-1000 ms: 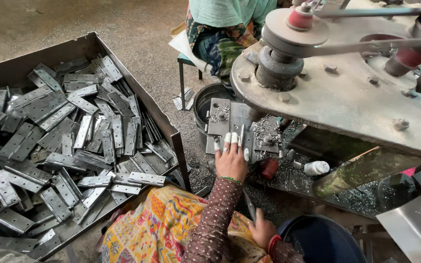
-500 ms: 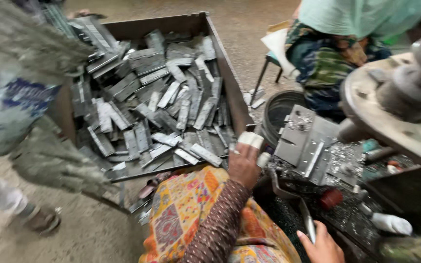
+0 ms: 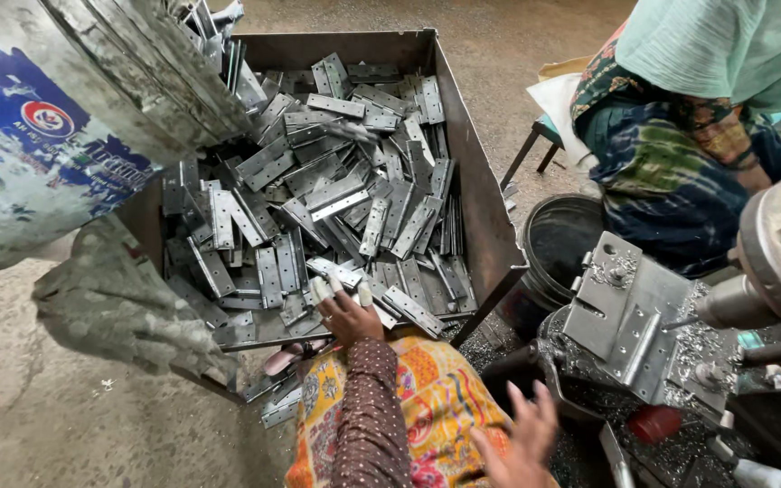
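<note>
My left hand, in a dotted brown sleeve with white tape on the fingertips, reaches into the near edge of a dark metal bin. Its spread fingers rest on the grey metal hinge plates heaped there, gripping none that I can see. My right hand hovers low at the bottom, blurred, fingers apart and empty, left of the steel jig on the machine. My lap is covered by orange patterned cloth.
At upper left another person tips a worn blue-and-white drum of hinges over the bin, a grey sleeve below it. A second person in a teal shawl sits at upper right. A black bucket stands beside the bin. Metal shavings surround the jig.
My left hand left the jig and went left into the bin of hinges. The view swung left, and the tipped drum has come in over the bin. My right hand rose slightly.
</note>
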